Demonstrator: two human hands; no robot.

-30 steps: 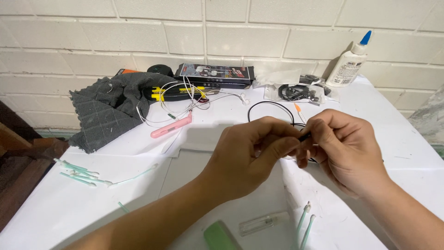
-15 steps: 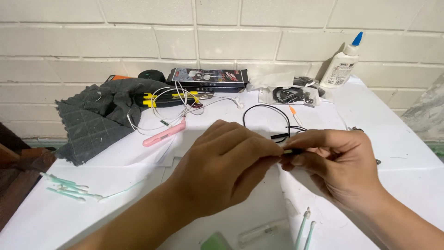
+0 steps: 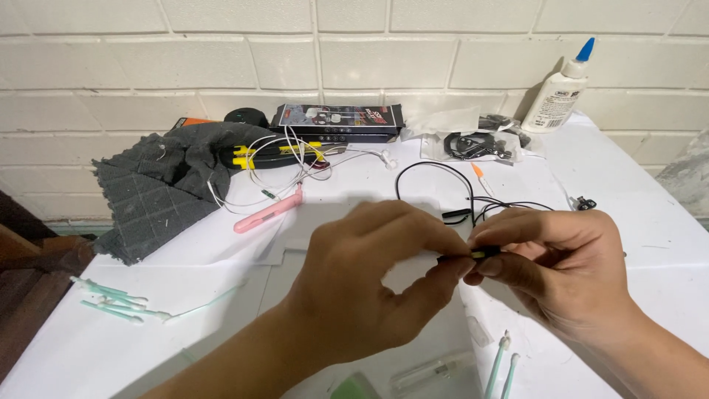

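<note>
Two hands meet over a white table [image 3: 650, 222]. The left hand [image 3: 369, 284] and the right hand [image 3: 557, 270] pinch a small black part [image 3: 467, 256] between their fingertips. A thin black wire [image 3: 443, 177] loops on the table just behind the hands. Farther back lie a pink tool [image 3: 267, 213], a tangle of white earphone wires [image 3: 288, 166] and a yellow and black tool [image 3: 277, 153]. A grey cloth [image 3: 159, 188] sits at the left. A dark flat box [image 3: 340, 120] leans by the brick wall [image 3: 354, 52]. A white glue bottle [image 3: 560, 90] with a blue tip stands at the back right. Green swabs [image 3: 111, 301] lie at the left edge, and two more swabs [image 3: 502, 368] lie near the right hand.
</note>
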